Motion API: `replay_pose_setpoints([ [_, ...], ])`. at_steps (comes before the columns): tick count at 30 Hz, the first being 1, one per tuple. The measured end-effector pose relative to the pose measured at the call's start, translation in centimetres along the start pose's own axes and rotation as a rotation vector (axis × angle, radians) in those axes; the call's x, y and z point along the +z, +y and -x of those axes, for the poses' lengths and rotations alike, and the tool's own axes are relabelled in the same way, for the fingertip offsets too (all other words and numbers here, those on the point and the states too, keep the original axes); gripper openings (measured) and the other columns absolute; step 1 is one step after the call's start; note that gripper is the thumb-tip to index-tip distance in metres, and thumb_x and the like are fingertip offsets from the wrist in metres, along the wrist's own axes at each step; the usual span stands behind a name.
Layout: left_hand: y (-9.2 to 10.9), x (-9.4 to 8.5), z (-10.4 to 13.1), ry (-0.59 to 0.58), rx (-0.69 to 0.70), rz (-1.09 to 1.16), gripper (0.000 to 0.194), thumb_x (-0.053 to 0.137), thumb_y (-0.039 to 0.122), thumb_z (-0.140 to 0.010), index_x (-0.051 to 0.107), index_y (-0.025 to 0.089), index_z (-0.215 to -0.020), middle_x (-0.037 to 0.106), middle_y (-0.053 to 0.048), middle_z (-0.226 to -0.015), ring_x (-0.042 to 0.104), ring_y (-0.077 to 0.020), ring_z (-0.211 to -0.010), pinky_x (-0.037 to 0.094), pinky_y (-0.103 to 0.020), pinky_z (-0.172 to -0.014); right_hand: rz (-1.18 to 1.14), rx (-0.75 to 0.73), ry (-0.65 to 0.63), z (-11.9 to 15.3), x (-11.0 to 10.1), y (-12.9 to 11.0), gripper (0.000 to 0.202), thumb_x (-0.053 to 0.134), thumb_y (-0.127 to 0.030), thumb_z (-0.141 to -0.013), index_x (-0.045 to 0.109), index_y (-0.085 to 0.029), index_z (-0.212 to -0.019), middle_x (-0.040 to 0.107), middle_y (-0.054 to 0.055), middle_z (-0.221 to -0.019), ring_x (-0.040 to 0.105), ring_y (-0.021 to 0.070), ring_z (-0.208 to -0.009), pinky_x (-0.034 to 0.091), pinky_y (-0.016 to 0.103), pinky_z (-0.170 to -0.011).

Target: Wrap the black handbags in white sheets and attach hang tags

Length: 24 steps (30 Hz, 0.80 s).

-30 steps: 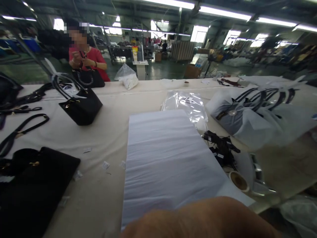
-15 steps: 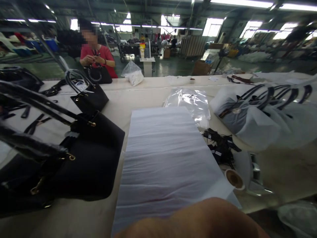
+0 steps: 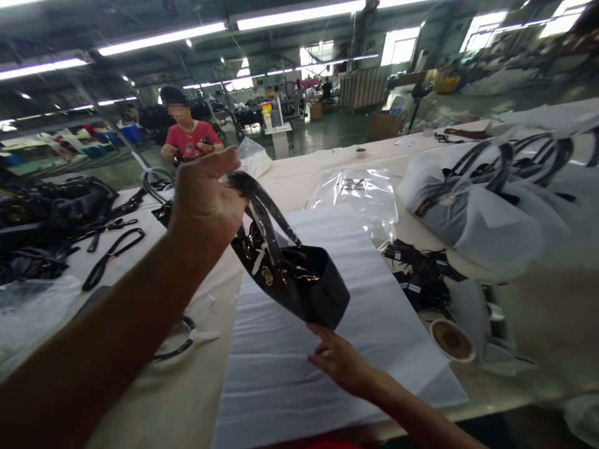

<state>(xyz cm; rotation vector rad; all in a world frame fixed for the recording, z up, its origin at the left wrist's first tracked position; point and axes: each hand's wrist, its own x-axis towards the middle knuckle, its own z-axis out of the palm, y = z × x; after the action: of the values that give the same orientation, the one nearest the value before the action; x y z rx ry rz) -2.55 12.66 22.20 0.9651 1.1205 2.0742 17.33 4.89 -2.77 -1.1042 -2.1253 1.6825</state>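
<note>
Black handbag [image 3: 330,296] | kinda long-ways far-left to near-right | left hand [image 3: 203,199] gripping handles [image 3: 268,231] | right hand [image 3: 349,368] open, nearer base

Interior dim, cool greenish cast. Light from overhead tube lamps [image 3: 299,15] and far windows [image 3: 400,46], both blown out to white. Hard glare on clear plastic [image 3: 353,193]; soft sheen on the background floor [image 3: 304,140]. Left hand [image 3: 203,196] catches light, its forearm in deep shadow. Black bag [image 3: 322,287]: small metal glints, dark sides. Wide-angle stretch at edges, right edge smeared; distance soft. Pixelated patch over part of one person [image 3: 191,138].
</note>
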Motion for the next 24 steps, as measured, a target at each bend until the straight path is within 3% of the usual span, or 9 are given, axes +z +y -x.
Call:
replay_pose_setpoints([
  [3, -2.7, 3.4, 1.7, -0.028, -0.233, 0.079, 0.002, 0.049, 0.01, -0.075, 0.05, 0.012, -0.076, 0.055, -0.007, -0.086, 0.054, -0.0218, -0.1, 0.032, -0.056, -0.099, 0.044, 0.023, 0.167, -1.4, -1.9, 4.5, 0.066, 0.056, -0.016, -0.076, 0.035, -0.022, -0.138, 0.042, 0.012, -0.136, 0.061, 0.0172, -0.085, 0.047, 0.036, -0.087],
  [7, -6.6, 5.6, 2.1, -0.059, -0.244, 0.075, 0.012, 0.061, 0.018, -0.065, 0.051, 0.015, -0.072, 0.055, -0.003, -0.081, 0.055, -0.0201, -0.094, 0.039, -0.043, -0.094, 0.046, 0.075, 0.286, -3.5, -3.7, 7.4, 0.068, 0.056, -0.014, -0.074, 0.034, -0.018, -0.138, 0.042, 0.014, -0.135, 0.062, 0.016, -0.079, 0.047, 0.036, -0.088],
  [11, -9.5, 6.6, 2.2, 0.023, -0.232, 0.06, 0.017, 0.065, 0.023, -0.056, 0.05, 0.018, -0.062, 0.051, 0.001, -0.069, 0.056, -0.0182, -0.082, 0.044, -0.037, -0.086, 0.024, 0.088, 0.332, -5.1, -4.6, 9.0, 0.066, 0.057, -0.011, -0.073, 0.037, -0.018, -0.136, 0.045, 0.015, -0.133, 0.062, 0.0147, -0.074, 0.048, 0.036, -0.086],
  [18, -10.8, 7.4, 2.6, 0.062, -0.135, 0.087, 0.024, 0.068, 0.024, -0.051, 0.045, 0.019, -0.054, 0.047, 0.003, -0.064, 0.052, -0.0135, -0.073, 0.044, -0.03, -0.079, 0.055, 0.051, 0.365, -7.1, -5.6, 10.9, 0.065, 0.057, -0.009, -0.072, 0.041, -0.021, -0.134, 0.047, 0.013, -0.133, 0.061, 0.0126, -0.069, 0.05, 0.035, -0.083],
  [24, -11.6, 6.6, 2.3, 0.026, -0.155, 0.072, 0.026, 0.073, 0.026, -0.047, 0.051, 0.018, -0.058, 0.049, 0.002, -0.067, 0.051, -0.0125, -0.071, 0.044, -0.03, -0.078, 0.092, 0.033, 0.345, -8.7, -5.4, 11.3, 0.065, 0.058, -0.008, -0.071, 0.043, -0.022, -0.133, 0.043, 0.013, -0.137, 0.063, 0.0156, -0.075, 0.049, 0.038, -0.088],
])
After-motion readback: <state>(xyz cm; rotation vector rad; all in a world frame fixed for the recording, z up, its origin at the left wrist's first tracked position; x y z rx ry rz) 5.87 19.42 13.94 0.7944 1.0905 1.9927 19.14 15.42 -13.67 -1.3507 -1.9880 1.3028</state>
